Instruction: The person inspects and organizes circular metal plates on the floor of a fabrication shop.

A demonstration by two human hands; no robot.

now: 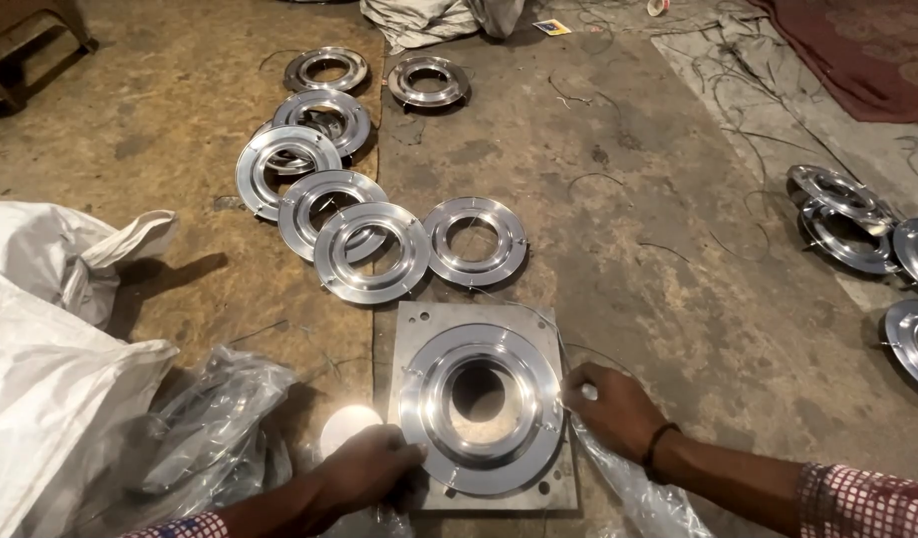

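A shiny metal ring [482, 408] with a round hole lies on a grey square metal plate [419, 324] on the floor. My left hand [364, 470] grips the ring's near left rim with its fingertips. At the ring's right rim, my right hand [610, 410] pinches the edge, fingers bent. Thin wire clips stick out from the ring's sides. A clear plastic bag [628, 483] lies under my right wrist.
Several similar rings [372, 251] lie overlapping in a row beyond the plate, and more rings [845, 214] at the right edge. White sacks [50, 329] and crumpled clear plastic [215, 428] fill the left. Loose wires [748, 130] litter the far right floor.
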